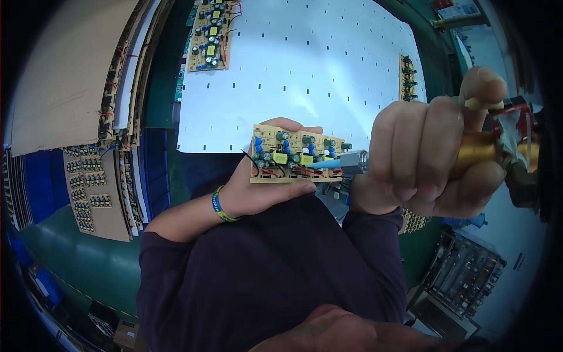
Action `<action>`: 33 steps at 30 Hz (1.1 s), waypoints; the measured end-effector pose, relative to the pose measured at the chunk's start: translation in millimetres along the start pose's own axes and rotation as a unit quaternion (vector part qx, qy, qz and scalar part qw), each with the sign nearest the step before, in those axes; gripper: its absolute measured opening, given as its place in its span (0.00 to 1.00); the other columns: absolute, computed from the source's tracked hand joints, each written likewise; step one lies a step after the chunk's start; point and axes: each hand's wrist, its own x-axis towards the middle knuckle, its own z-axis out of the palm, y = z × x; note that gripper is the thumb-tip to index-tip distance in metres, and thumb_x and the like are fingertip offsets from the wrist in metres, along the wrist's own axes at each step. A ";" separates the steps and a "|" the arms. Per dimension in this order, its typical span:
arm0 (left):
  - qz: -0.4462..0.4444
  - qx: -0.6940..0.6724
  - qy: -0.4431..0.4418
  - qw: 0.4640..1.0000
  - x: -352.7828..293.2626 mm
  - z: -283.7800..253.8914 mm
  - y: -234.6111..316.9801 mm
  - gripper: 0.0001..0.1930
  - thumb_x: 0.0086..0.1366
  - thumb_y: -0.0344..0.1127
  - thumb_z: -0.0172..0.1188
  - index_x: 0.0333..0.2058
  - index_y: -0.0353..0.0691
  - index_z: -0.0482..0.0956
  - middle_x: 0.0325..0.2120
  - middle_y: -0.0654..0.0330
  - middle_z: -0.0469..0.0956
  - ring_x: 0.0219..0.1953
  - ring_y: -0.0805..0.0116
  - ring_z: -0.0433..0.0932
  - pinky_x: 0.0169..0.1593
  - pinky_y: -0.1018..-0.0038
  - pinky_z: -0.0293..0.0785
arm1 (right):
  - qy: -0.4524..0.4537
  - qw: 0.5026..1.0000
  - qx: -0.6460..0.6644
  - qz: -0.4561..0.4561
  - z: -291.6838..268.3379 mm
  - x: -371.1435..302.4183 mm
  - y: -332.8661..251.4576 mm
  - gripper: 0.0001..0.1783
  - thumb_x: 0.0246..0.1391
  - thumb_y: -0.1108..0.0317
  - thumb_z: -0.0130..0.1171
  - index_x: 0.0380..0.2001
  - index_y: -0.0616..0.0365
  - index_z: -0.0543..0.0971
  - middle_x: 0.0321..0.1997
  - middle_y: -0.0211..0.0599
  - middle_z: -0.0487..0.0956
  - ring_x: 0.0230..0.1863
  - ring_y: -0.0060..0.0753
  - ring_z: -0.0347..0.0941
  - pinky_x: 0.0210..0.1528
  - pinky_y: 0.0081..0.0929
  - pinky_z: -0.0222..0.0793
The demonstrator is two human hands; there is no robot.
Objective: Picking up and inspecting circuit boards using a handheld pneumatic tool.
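My left hand (258, 195) holds a tan circuit board panel (270, 177) from below, thumb along its near edge and fingers behind the far edge. The board carries blue, green and yellow components, with black and red wires. My right hand (428, 146) is wrapped round a gold-barrelled tool (472, 154), whose kind I cannot make out. Its grey metal collar (355, 161) and light-blue nozzle (322, 165) point left over the board's right part. Whether the nozzle touches a component, I cannot tell. Red and whitish wrapping (516, 126) covers the tool's right end.
Beyond the board lies a white slotted sheet (275, 64), with circuit panels (210, 41) at its left edge and another panel (407, 79) at its right. Cardboard-layered stacks of boards (64, 76) stand to the left. Electronic equipment (466, 273) sits at lower right.
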 end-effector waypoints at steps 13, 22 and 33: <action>-0.005 -0.031 0.009 0.999 -0.2 4.9 -1.5 0.34 0.53 0.17 0.61 0.54 0.43 0.53 0.56 0.53 0.62 0.58 0.63 0.64 0.56 0.68 0.69 | 0.017 0.999 -0.029 0.035 5.9 -6.7 -3.4 0.26 0.60 0.58 0.50 0.55 0.57 0.56 0.16 0.26 0.68 0.14 0.18 0.64 0.16 0.16 0.65; 0.000 -0.033 -0.001 0.999 -1.1 2.7 -2.4 0.34 0.53 0.17 0.61 0.54 0.42 0.53 0.56 0.52 0.62 0.59 0.62 0.62 0.57 0.67 0.68 | 0.015 0.999 -0.029 0.026 6.6 -6.7 -1.4 0.26 0.59 0.57 0.50 0.54 0.57 0.57 0.16 0.27 0.68 0.14 0.19 0.64 0.16 0.16 0.65; -0.033 0.007 0.002 0.999 -2.5 2.9 -1.0 0.38 0.52 0.19 0.63 0.57 0.43 0.50 0.52 0.56 0.64 0.55 0.68 0.67 0.54 0.70 0.69 | 0.016 1.000 -0.004 0.001 8.3 -1.0 5.6 0.35 0.59 0.56 0.51 0.61 0.57 0.49 0.18 0.27 0.70 0.14 0.18 0.65 0.16 0.16 0.67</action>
